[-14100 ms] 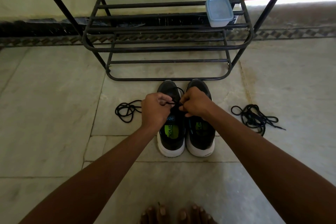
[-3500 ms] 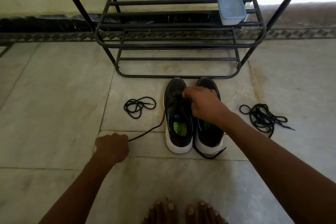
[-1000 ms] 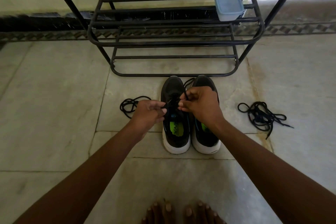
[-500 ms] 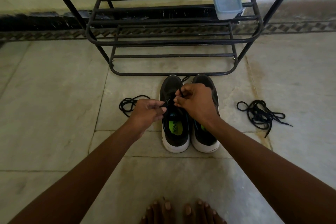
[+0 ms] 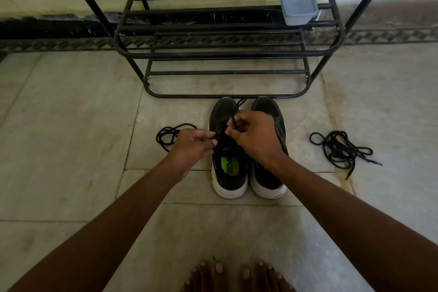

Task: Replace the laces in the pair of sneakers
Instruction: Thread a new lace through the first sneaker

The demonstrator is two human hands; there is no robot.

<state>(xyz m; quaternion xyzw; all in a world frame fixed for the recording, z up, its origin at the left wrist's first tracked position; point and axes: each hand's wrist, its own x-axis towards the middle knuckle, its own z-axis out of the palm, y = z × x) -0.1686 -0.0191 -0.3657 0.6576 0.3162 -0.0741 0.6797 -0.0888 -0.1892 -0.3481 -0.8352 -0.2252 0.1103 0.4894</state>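
Two black sneakers with white soles stand side by side on the floor, the left sneaker (image 5: 228, 168) with a green insole and the right sneaker (image 5: 270, 178) beside it. Over the left sneaker's eyelets my left hand (image 5: 193, 147) pinches a black lace (image 5: 233, 121), and my right hand (image 5: 254, 136) pinches the same lace a little higher. The lace runs up between the shoes toward the toes. A loose black lace (image 5: 167, 135) lies coiled on the floor just left of my left hand.
A tangled pile of black laces (image 5: 339, 149) lies on the floor to the right. A black metal shoe rack (image 5: 222, 54) stands right behind the sneakers, with a lidded plastic container (image 5: 298, 5) on a shelf. My bare toes (image 5: 237, 275) show at the bottom edge.
Both hands stay at the left sneaker's eyelets; the right hand has lifted the lace slightly. 3.5 s ago the left hand was pulling a lace end out to the left.
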